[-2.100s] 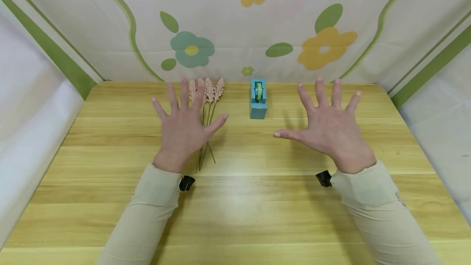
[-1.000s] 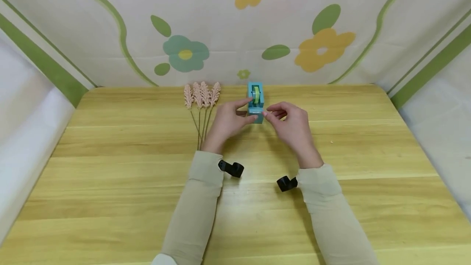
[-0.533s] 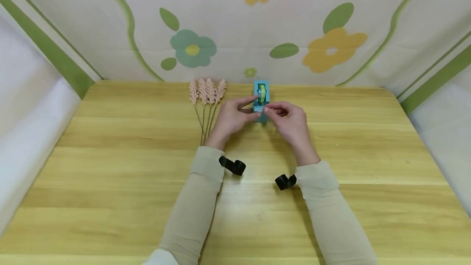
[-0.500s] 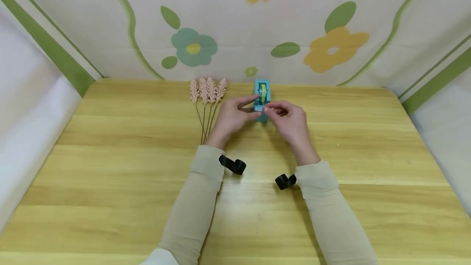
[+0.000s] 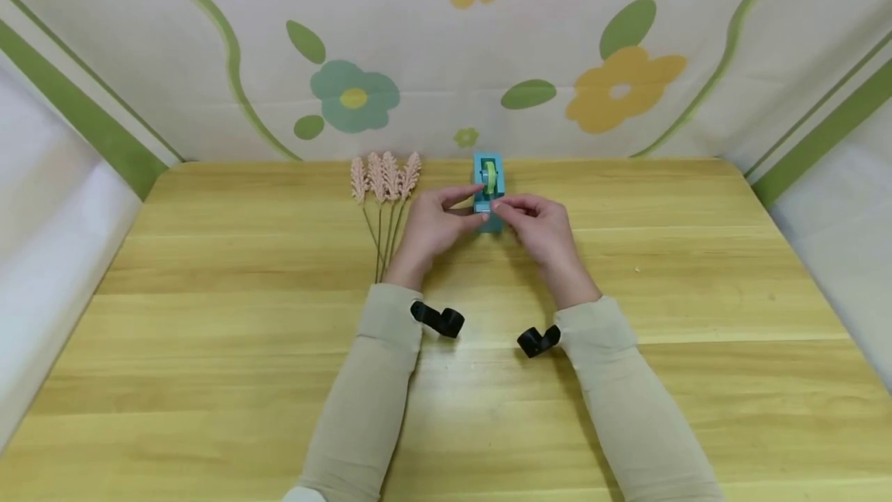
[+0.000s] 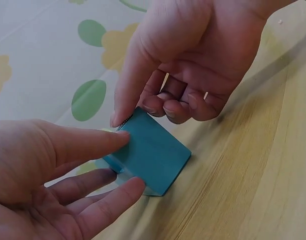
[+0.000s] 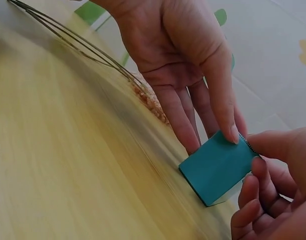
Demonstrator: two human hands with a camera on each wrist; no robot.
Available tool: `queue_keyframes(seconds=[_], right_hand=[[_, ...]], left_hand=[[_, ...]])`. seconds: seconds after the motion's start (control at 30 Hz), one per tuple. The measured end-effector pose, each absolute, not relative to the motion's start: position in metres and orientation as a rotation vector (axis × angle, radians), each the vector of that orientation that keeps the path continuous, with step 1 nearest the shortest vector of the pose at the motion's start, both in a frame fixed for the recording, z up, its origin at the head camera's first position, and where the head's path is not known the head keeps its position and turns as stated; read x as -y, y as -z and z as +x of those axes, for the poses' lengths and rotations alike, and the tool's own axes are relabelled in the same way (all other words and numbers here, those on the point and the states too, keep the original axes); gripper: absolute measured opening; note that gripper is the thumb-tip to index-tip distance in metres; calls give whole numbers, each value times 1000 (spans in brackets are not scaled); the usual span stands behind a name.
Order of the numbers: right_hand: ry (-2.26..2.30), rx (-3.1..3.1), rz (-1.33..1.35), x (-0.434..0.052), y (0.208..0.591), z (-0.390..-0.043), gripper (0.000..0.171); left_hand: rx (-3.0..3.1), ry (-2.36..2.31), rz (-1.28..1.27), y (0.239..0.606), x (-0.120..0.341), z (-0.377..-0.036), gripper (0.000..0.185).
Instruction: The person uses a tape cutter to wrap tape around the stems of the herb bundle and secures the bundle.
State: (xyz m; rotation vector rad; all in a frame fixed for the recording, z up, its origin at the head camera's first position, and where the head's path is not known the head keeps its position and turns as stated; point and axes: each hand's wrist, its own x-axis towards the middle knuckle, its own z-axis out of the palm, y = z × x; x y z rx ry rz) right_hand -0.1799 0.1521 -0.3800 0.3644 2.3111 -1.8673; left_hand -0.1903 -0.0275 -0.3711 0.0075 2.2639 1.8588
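head view: by the far edge of the wooden table (image 5: 209, 293), a left hand (image 5: 433, 229) grips a blue tape dispenser (image 5: 493, 224) between thumb and fingers; the right hand (image 5: 542, 232) curls at its cutter (image 5: 482, 207), whether pinching anything cannot be told. work appears barely begun: no strip shows free, and pink flowers (image 5: 392, 180) lie loose alongside.

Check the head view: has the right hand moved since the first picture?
Yes, leftward: the right hand, then well right of the tape dispenser, now reaches it.
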Motion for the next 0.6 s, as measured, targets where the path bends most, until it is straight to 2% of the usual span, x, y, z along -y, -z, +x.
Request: queue_keyframes(seconds=[0.27,0.6], right_hand=[[1907,-2305,419,-148,381,-181,39],[1952,-2318,419,-144,379,-178,29]], left_hand=[[-2278,-1854,4,371,29,-190,47],[-2327,-1839,15,370,24,-188,48]])
